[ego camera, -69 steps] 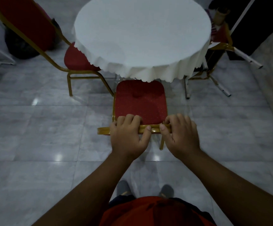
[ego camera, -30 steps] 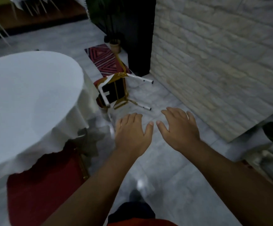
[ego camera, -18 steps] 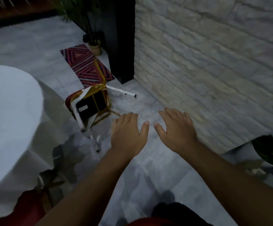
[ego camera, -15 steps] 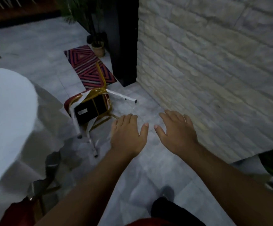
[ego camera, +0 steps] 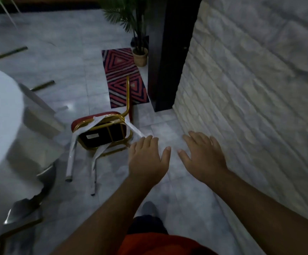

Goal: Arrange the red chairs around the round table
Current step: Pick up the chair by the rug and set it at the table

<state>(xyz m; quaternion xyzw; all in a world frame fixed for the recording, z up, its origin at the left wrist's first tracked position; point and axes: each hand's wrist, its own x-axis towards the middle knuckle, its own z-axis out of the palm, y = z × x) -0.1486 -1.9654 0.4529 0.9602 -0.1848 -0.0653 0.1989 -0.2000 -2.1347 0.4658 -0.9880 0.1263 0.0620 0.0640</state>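
Note:
A red chair (ego camera: 101, 134) with a gold frame lies tipped over on the tiled floor, its black underside facing me and its white-wrapped legs pointing toward me. The round table (ego camera: 0, 111) with a white cloth fills the left edge. My left hand (ego camera: 147, 161) hovers flat, fingers apart, just right of the chair's legs and apart from them. My right hand (ego camera: 203, 159) is spread open beside it, near the stone wall. Both hands hold nothing.
A stone-brick wall (ego camera: 250, 107) runs along the right. A dark pillar (ego camera: 168, 52) stands behind the chair, with a patterned red rug (ego camera: 123, 78) and a potted plant (ego camera: 139, 54) next to it. Gold chair legs (ego camera: 43, 85) show past the table.
My hands let go of the chair pushed under the table. The view has swung right toward the tipped chair, which is now nearer, and both open hands have moved closer to it.

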